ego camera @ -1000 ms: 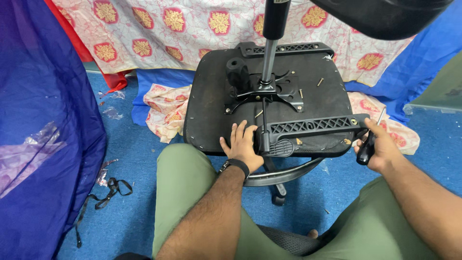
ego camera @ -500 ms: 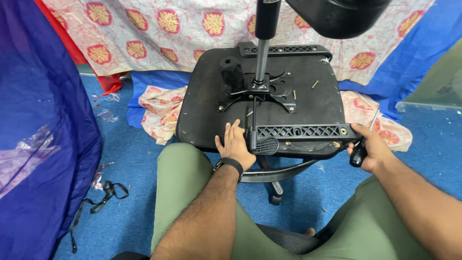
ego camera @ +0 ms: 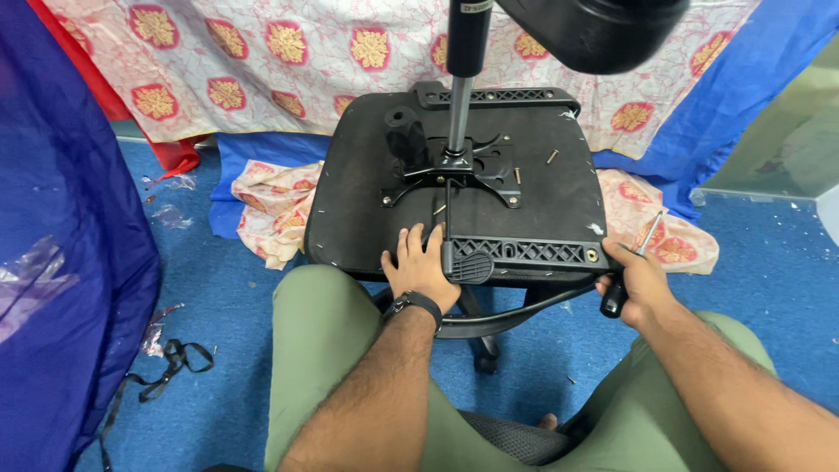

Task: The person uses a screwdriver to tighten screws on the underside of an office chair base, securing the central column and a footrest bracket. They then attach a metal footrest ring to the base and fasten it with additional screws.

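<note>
Left hand (ego camera: 421, 267) presses seat base (ego camera: 350, 210) edge; right hand (ego camera: 634, 284) grips screwdriver (ego camera: 625, 280).

Blue carpeted floor (ego camera: 769, 253), floral patterned cloth (ego camera: 288, 61) draped behind.

Black chair seat (ego camera: 350, 201) upside down, flat, resting against knees; metal plate with gas cylinder (ego camera: 466, 79) standing upright at centre. Screwdriver (ego camera: 627, 271), black handle, thin metal shaft pointing up, beside seat's right front corner.
</note>
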